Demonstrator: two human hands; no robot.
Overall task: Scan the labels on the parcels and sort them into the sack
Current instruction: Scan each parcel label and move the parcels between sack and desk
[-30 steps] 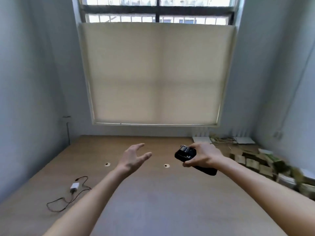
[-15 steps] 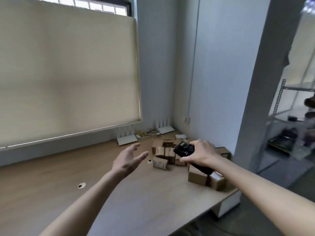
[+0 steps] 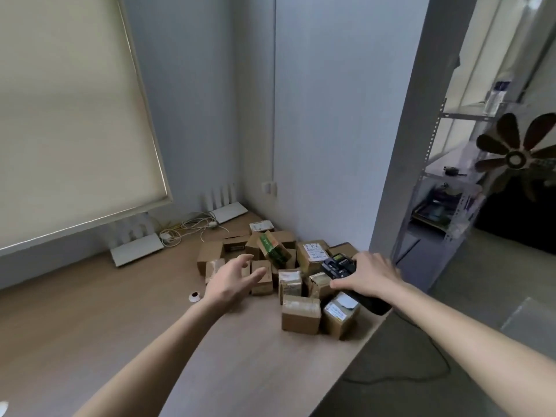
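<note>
Head view: the parcels [image 3: 288, 272] are seen heaped on the surface [image 3: 120, 320] by the corner wall; no sack is visible; a scanner [image 3: 340, 266] is gripped by the right hand [image 3: 368, 276]; the left hand [image 3: 233, 278] is spread above the heap, holding nothing; sorting is judged barely begun.

Surface: long light-brown wooden tabletop [image 3: 90, 320] | far right corner: heap of small brown cardboard parcels [image 3: 301, 314], touching one another | back edge: 2 flat white router boxes [image 3: 137, 249] with tangled pale cables [image 3: 186, 228] | small round white cable grommet [image 3: 195, 295] near the heap
</note>
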